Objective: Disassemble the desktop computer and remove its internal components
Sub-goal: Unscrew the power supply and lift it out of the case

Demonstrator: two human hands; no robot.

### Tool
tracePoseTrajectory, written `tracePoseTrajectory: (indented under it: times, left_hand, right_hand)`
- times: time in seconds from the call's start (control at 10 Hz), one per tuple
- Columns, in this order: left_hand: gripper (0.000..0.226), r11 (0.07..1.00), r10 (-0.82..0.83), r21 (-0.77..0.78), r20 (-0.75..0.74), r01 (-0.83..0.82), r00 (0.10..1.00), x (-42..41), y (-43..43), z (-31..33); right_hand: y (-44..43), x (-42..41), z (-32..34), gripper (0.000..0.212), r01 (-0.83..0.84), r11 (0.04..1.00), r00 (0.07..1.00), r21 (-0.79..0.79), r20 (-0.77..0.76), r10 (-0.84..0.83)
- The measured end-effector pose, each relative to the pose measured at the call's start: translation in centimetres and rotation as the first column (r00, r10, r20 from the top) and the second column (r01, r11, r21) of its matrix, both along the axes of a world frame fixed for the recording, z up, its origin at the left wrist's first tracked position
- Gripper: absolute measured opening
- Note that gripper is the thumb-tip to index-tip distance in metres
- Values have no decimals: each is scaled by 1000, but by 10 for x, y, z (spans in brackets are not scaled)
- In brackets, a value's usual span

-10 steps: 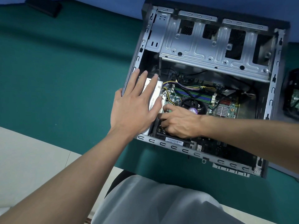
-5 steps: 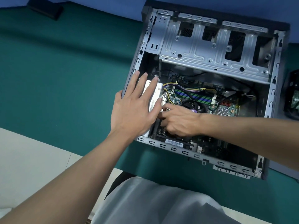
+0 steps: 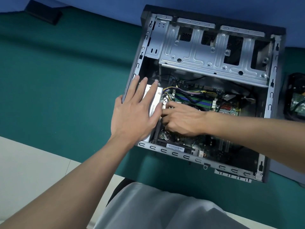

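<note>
The open desktop case [image 3: 181, 157] lies on its side on a green mat. My left hand [image 3: 133, 116] rests flat, fingers straight, on the silver power supply [image 3: 156, 98] at the case's left wall. My right hand [image 3: 181, 119] reaches in over the green motherboard [image 3: 194, 100], its fingers curled and pinching a power connector right beside the power supply. Yellow and black wires [image 3: 168, 90] run from there across the memory slots. The connector itself is mostly hidden by my fingers.
An empty metal drive cage [image 3: 206, 53] fills the far half of the case. A removed component with a green board [image 3: 295, 96] sits on the mat to the right. A black flat object [image 3: 43, 13] lies at the far left. A white table edge [image 3: 33, 162] is near me.
My right hand has crept slightly left toward the power supply, fingers working at the connector. My left hand stays flat on the power supply.
</note>
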State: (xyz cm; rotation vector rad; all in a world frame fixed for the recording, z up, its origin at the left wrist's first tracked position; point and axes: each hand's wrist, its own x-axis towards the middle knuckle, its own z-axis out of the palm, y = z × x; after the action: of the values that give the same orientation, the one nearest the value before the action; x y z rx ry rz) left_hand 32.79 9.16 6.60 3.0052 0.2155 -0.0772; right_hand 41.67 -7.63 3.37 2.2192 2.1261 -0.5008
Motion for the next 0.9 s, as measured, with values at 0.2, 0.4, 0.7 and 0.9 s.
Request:
tracePoseTrajectory:
  times: [0.2,0.4,0.7,0.9]
  left_hand:
    - [57,1000,-3,9,-22,3,1000,0,0,1]
    - [58,1000,-8,-7,-35,8,999,-1,1,2]
    - [69,997,-29,-71,-45,26,999,-5,6,4]
    - [63,981,-159,-121,-44,153,986,-28,22,4]
  right_hand:
    - [-22,10,36,29,434,896,899,97,-115,-423]
    - [-60,20,38,47,578,816,778,2,298,-552]
    - [-55,-6,22,36,884,452,453,-115,-18,-891]
    - [-10,-59,38,36,937,346,350,53,-134,-927]
